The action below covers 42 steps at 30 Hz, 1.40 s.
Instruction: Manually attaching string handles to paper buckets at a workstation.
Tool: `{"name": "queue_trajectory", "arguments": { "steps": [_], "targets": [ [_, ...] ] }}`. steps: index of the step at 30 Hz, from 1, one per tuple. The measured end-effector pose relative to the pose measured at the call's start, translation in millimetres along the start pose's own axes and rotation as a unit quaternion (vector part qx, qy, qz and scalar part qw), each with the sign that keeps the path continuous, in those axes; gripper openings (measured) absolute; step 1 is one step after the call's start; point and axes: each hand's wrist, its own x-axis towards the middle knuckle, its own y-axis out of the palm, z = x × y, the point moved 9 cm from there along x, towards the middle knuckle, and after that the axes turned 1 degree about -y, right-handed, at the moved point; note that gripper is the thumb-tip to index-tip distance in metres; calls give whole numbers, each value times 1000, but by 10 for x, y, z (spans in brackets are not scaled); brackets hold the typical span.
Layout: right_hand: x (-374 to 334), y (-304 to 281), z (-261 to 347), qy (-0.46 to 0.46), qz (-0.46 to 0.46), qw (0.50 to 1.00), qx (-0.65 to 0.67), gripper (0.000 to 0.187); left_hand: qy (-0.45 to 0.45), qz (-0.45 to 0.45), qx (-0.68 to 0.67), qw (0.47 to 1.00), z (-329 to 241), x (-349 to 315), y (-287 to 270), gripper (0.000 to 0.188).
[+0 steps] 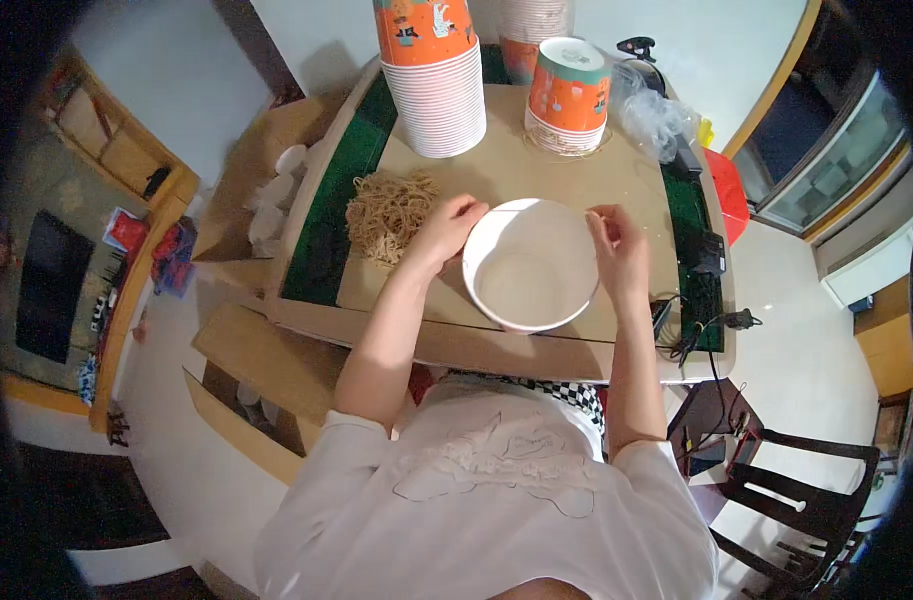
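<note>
Pale walls stand behind a green-edged bench (323, 240) bearing a cardboard sheet (631, 190). At the sheet's near middle is a white-lined tub (531, 285), mouth up, between the left hand (442, 232) at its left rim and the right hand (626, 252) at its right. Both curl fingers toward thumbs; whether they pinch anything, I cannot tell. Tan strings (391, 205) lie heaped left; far off stand a tall tub stack (433, 105) and, farther right, a shorter stack (571, 90).

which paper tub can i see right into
The single tub between the left hand and right hand: its white inside shows, while the tall stack, short stack and rear stack show only outsides.
</note>
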Motion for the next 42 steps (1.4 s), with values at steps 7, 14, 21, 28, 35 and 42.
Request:
{"name": "queue_trajectory", "arguments": {
  "steps": [7, 14, 21, 28, 35, 42],
  "targets": [
    [432, 278, -649, 88, 106, 990, -40, 27, -22, 62, 26, 998, 273, 259, 273, 14],
    [108, 623, -1782, 134, 263, 912, 285, 43, -212, 122, -255, 936, 1363, 352, 660, 28],
    [-96, 601, -1505, 136, 353, 887, 264, 60, 53, 192, -97, 975, 858, 150, 556, 31],
    [-77, 471, -1239, 111, 411, 885, 189, 54, 80, 197, -73, 974, 661, 371, 570, 39],
    [713, 331, -466, 81, 385, 913, 108, 51, 93, 143, 62, 983, -287, 802, 323, 39],
    [2128, -187, 487, -139, 374, 909, 118, 48, 430, -8, 128, 894, -2213, 1247, 91, 24]
  ]
}}
